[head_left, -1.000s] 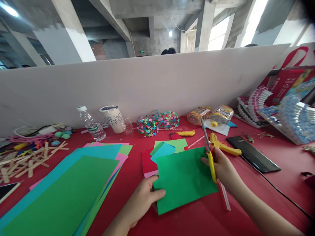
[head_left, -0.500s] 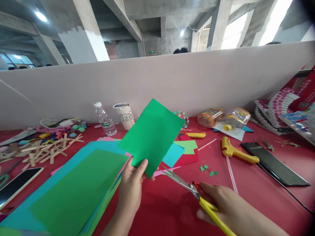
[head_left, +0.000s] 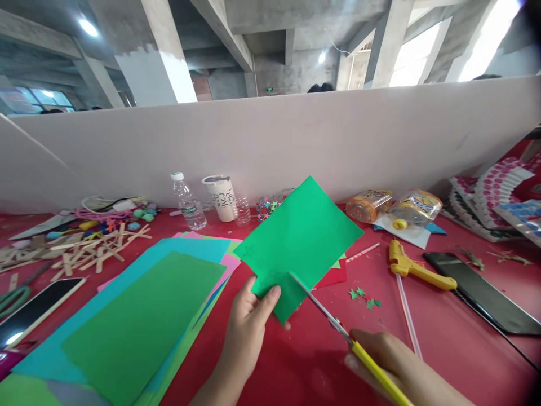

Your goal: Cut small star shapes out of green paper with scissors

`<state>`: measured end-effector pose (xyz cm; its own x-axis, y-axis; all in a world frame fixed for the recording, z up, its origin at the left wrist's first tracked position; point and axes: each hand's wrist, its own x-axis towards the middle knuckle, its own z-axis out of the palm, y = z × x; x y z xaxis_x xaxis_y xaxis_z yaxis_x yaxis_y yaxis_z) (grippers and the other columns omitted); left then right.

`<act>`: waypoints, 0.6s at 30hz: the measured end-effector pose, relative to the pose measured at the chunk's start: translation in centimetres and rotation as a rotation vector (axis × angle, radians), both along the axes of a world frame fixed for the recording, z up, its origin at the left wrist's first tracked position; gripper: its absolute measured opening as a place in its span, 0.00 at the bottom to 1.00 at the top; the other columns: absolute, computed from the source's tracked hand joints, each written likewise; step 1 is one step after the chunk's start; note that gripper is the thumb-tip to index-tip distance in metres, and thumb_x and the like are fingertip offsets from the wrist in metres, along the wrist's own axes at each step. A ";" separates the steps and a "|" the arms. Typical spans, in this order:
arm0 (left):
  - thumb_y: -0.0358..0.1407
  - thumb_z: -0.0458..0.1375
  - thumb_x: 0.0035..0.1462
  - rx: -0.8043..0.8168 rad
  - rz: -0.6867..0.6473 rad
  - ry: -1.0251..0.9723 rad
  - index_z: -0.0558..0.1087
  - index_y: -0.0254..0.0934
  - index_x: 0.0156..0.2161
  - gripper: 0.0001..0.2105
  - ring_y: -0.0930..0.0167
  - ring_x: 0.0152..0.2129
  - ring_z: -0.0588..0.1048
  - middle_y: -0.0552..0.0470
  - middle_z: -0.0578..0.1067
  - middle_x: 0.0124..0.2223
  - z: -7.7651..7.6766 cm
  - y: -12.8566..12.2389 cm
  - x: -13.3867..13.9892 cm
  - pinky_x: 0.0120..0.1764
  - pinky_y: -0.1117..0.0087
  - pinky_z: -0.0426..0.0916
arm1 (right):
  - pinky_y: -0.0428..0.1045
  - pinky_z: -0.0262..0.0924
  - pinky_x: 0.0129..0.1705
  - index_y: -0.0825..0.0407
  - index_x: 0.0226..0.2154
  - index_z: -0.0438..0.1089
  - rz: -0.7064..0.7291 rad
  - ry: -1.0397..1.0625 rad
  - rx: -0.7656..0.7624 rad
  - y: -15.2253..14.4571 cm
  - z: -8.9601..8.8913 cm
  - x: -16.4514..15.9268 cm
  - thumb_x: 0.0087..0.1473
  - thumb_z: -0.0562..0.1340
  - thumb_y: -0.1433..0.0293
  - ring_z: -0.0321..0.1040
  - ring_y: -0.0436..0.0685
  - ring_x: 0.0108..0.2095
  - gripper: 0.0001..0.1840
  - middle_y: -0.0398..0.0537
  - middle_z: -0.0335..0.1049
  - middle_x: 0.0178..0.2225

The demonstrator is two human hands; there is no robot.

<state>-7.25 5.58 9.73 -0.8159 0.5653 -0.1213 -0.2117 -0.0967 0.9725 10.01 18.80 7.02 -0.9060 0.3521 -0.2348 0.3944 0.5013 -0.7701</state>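
Observation:
My left hand pinches the lower corner of a green paper sheet, thumb on the front and fingers behind. The sheet is held up above the table, tilted, with faint marks near its left corner. My right hand is closed around the yellow handles of a pair of scissors. One blade lies across the front of the sheet near its lower right edge; the other blade is hard to make out. To the left of my left hand lies a stack of coloured paper, green on top.
Small green stars, a yellow glue gun and a black tablet-like slab lie at the right. Wooden sticks and a phone are at the left. A water bottle and a cup stand by the partition.
The green sheet has moved right with my left hand and turned somewhat. The scissors' blades look closer together and now overlap the sheet. The view has shifted slightly.

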 end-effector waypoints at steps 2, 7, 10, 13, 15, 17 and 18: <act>0.42 0.63 0.47 0.010 -0.046 -0.001 0.66 0.32 0.47 0.24 0.71 0.18 0.71 0.52 0.74 0.25 -0.2 -0.1 -0.3 0.18 0.73 0.68 | 0.44 0.44 0.23 0.51 0.19 0.57 0.027 -0.007 -0.036 -0.1 -0.1 -0.2 0.53 0.56 0.50 0.46 0.49 0.22 0.24 0.37 0.49 0.19; 0.43 0.61 0.50 -0.044 -0.266 -0.007 0.67 0.32 0.45 0.21 0.72 0.17 0.71 0.50 0.75 0.27 -0.7 -0.4 -0.2 0.19 0.71 0.70 | 0.44 0.47 0.25 0.50 0.21 0.58 -0.060 0.031 -0.047 -1.0 -0.2 -0.2 0.51 0.51 0.45 0.48 0.50 0.22 0.26 0.40 0.55 0.20; 0.45 0.61 0.50 -0.048 -0.322 -0.020 0.67 0.32 0.45 0.22 0.71 0.18 0.71 0.49 0.75 0.28 -0.8 -0.4 0.2 0.18 0.70 0.69 | 0.45 0.46 0.24 0.50 0.20 0.54 -0.064 0.013 -0.074 -1.3 -1.1 -0.3 0.49 0.48 0.41 0.44 0.50 0.22 0.29 0.39 0.50 0.20; 0.44 0.61 0.49 -0.039 -0.323 -0.031 0.67 0.32 0.45 0.21 0.71 0.18 0.71 0.49 0.75 0.29 -0.8 -0.4 0.4 0.18 0.71 0.69 | 0.45 0.43 0.22 0.50 0.20 0.53 -0.060 0.007 -0.077 -1.3 -2.0 -0.6 0.49 0.47 0.40 0.42 0.49 0.22 0.31 0.38 0.47 0.20; 0.44 0.61 0.49 -0.032 -0.319 -0.038 0.67 0.33 0.44 0.20 0.71 0.19 0.71 0.50 0.74 0.28 -0.8 -0.4 0.5 0.18 0.71 0.69 | 0.45 0.43 0.23 0.51 0.19 0.53 -0.051 0.038 -0.080 -1.3 -2.0 -0.7 0.50 0.48 0.41 0.43 0.50 0.24 0.30 0.39 0.46 0.21; 0.44 0.61 0.49 -0.034 -0.338 -0.042 0.67 0.34 0.42 0.18 0.70 0.18 0.71 0.52 0.73 0.26 -0.9 -0.4 0.6 0.18 0.71 0.69 | 0.44 0.46 0.24 0.52 0.19 0.56 -0.055 0.060 -0.087 -1.4 -1.5 -0.7 0.51 0.50 0.43 0.46 0.50 0.24 0.29 0.39 0.49 0.20; 0.44 0.61 0.49 -0.039 -0.354 -0.046 0.67 0.34 0.41 0.18 0.71 0.18 0.71 0.52 0.73 0.26 -1.0 -0.4 0.7 0.18 0.71 0.69 | 0.44 0.48 0.24 0.52 0.19 0.58 -0.064 0.067 -0.086 -1.4 -1.2 -0.7 0.51 0.50 0.44 0.48 0.50 0.23 0.29 0.39 0.51 0.20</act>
<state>-6.54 5.23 8.78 -0.5634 0.8063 -0.1800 -0.2687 0.0272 0.9629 9.34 17.38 5.85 -0.8968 0.3912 -0.2066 0.3701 0.4074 -0.8349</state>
